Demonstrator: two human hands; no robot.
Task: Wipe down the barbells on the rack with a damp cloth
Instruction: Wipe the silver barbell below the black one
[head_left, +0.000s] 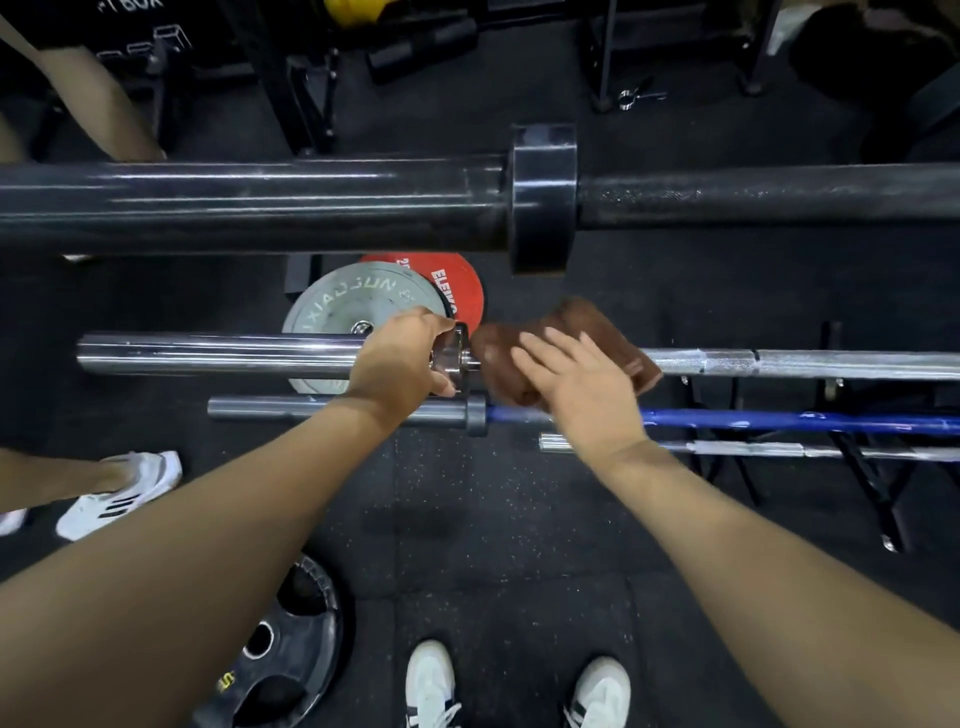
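Observation:
Several barbells lie across a rack below me. The chrome barbell (218, 353) is the one under my hands. My left hand (400, 358) grips it at the sleeve's collar. A brown cloth (566, 332) is draped over the chrome shaft just right of the collar, and my right hand (576, 384) presses on it with fingers spread and wrapped over the cloth. Above, close to the camera, runs a thick black barbell (260, 202). Below the chrome one lie a blue-shafted barbell (779, 420) and a thinner silver bar (753, 449).
A grey plate (353, 296) and a red plate (457, 280) lie on the floor behind the bars. A black plate (280, 654) lies near my white shoes (431, 680). Another person's leg and white shoe (119, 493) stand at the left. Black rack legs (872, 483) stand at the right.

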